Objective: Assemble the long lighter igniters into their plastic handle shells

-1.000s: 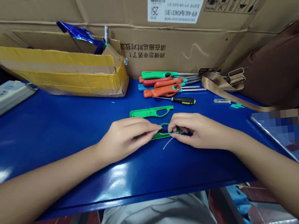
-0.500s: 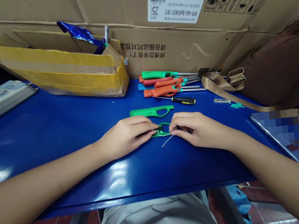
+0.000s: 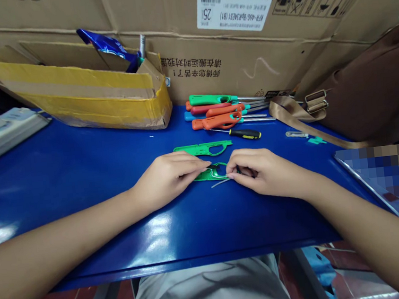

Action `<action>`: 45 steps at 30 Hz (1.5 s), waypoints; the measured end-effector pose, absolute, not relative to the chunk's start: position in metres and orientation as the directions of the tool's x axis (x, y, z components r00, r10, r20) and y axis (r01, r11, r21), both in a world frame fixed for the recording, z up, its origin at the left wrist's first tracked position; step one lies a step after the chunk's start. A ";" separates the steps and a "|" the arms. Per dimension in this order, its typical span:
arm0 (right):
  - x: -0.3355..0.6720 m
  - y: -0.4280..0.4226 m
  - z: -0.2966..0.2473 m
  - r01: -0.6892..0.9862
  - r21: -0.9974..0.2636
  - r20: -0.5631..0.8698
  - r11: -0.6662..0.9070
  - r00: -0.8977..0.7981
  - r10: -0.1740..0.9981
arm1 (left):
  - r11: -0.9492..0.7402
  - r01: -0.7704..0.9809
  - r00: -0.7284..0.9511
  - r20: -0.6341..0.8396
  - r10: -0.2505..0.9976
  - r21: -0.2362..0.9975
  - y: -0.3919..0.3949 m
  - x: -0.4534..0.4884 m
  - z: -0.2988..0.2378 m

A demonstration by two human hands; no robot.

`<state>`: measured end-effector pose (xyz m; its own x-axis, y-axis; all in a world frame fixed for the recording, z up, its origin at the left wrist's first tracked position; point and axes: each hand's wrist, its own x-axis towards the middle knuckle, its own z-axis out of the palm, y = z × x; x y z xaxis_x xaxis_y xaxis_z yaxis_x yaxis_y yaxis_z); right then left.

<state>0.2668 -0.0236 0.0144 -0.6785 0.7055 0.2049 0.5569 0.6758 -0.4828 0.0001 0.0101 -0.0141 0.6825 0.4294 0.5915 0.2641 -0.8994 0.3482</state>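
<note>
A green lighter casing half (image 3: 205, 175) lies on the table between my hands, its finger loop facing right. My left hand (image 3: 173, 173) bends over its left end, thumb and fingers closed on a small black part (image 3: 213, 166). My right hand (image 3: 254, 168) is pinched at the casing's right end, which its fingers mostly hide. A thin whitish tube (image 3: 220, 183) sticks out leftward from under my right fingertips. A white wire curves along the casing's inside. Just beyond, a second green casing half (image 3: 203, 148) lies with its hollow side up.
Several assembled lighters (image 3: 217, 119) are piled at the back, with a black-and-yellow screwdriver (image 3: 246, 134) before them. To the right are a brown strap (image 3: 292, 116), a clear piece (image 3: 297, 134) and teal bits (image 3: 316, 141). A taped cardboard box (image 3: 109, 109) stands back left, near a power strip (image 3: 5, 132).
My left hand has shifted slightly left and its fingertips have lifted a little, showing more of the casing and the black part. The loose tube end has swung upward toward the casing.
</note>
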 end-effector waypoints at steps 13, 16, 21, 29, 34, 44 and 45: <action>0.266 -0.024 0.016 0.562 -0.505 0.192 0.655 -0.667 0.720 | -0.917 0.232 0.736 0.558 0.384 0.325 0.004 0.003 -0.009; 0.266 -0.025 0.017 0.566 -0.513 0.184 0.646 -0.662 0.726 | -0.924 0.216 0.745 0.558 0.365 0.316 0.004 0.002 -0.009; 0.268 -0.026 0.019 0.549 -0.531 0.165 0.645 -0.680 0.715 | -0.936 0.200 0.777 0.535 0.332 0.290 0.004 0.000 -0.009; 0.270 -0.027 0.019 0.532 -0.553 0.145 0.641 -0.696 0.703 | -0.950 0.209 0.782 0.544 0.305 0.232 0.004 -0.001 -0.007; 0.270 -0.027 0.019 0.546 -0.544 0.134 0.638 -0.694 0.708 | -0.951 0.202 0.765 0.569 0.303 0.235 0.005 0.000 -0.007; 0.267 -0.026 0.017 0.553 -0.530 0.179 0.643 -0.668 0.722 | -0.948 0.196 0.756 0.577 0.310 0.253 0.004 0.000 -0.010; 0.267 -0.026 0.017 0.549 -0.532 0.177 0.645 -0.673 0.718 | -0.949 0.192 0.757 0.578 0.304 0.248 0.004 0.000 -0.010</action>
